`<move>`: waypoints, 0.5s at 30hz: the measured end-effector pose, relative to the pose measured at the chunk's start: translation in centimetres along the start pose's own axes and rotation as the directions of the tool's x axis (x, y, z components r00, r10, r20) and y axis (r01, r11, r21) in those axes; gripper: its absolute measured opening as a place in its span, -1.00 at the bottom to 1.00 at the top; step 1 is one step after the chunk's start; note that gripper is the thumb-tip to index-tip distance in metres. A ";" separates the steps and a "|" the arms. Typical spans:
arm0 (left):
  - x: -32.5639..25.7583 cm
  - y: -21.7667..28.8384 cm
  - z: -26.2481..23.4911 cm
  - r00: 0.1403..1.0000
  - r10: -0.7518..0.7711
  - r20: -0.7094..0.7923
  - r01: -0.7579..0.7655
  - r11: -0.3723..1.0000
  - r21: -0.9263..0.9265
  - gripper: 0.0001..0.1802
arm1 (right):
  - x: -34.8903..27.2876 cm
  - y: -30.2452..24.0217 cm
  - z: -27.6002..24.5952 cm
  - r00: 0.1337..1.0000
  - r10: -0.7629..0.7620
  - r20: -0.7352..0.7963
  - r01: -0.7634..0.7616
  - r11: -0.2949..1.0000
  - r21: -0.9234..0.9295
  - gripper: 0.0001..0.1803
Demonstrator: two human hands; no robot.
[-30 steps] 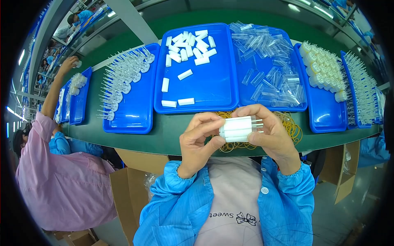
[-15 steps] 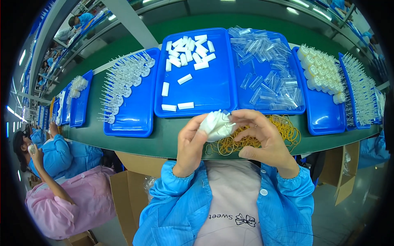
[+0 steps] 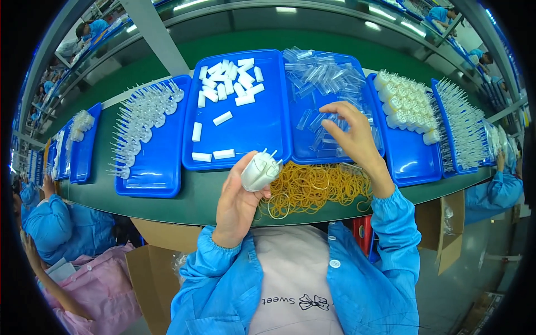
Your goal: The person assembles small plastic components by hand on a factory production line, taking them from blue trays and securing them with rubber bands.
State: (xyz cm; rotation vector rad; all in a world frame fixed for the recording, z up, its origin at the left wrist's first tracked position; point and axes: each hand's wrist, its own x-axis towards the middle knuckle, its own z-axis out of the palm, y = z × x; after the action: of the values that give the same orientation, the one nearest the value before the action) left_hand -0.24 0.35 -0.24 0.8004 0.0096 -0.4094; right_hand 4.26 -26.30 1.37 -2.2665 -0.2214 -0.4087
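Observation:
My left hand is closed around a white lobed plastic part, with thin prongs sticking up from its top end. To the right, my right hand hovers over a blue tray of clear plastic tubes. Its fingers are apart and curved, with nothing seen between them. A heap of yellow rubber bands lies on the green table between my hands, close to the near edge.
Left of the tubes, a blue tray holds white cylinders. Further left is a tray of clear stemmed parts; to the right, cream-coloured parts. Cardboard boxes stand below the table edge. Co-workers sit on both sides.
My right hand has left the white part and moved up and forward over the clear tubes. The left hand has tilted the part so its prongs show. The view has shifted rightward.

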 end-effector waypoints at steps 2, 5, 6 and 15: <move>-0.2 0.1 0.1 0.999 0.027 0.029 -0.029 0.998 0.052 -0.41 | 1.1 1.5 0.3 0.991 -0.130 0.022 0.132 0.979 -0.155 -0.79; -0.2 -0.2 -0.1 0.992 0.118 0.046 -0.124 0.977 0.175 -0.48 | 2.5 2.3 0.8 0.992 0.038 0.123 -0.010 0.974 -0.227 -0.77; -0.1 -0.3 -0.2 0.990 0.136 0.046 -0.142 0.972 0.185 -0.50 | 2.9 2.3 1.1 0.991 0.036 0.130 -0.006 0.975 -0.223 -0.77; -0.1 -0.6 -0.1 0.989 0.144 0.025 -0.146 0.971 0.188 -0.53 | 4.5 1.9 4.6 0.956 0.111 0.273 0.092 0.768 -0.634 -0.75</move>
State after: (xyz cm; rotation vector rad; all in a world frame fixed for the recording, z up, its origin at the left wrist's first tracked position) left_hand -0.53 0.04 -0.74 0.9800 -0.0989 -0.2786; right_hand 10.03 -23.93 -1.19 -3.0170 -0.2477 -0.1353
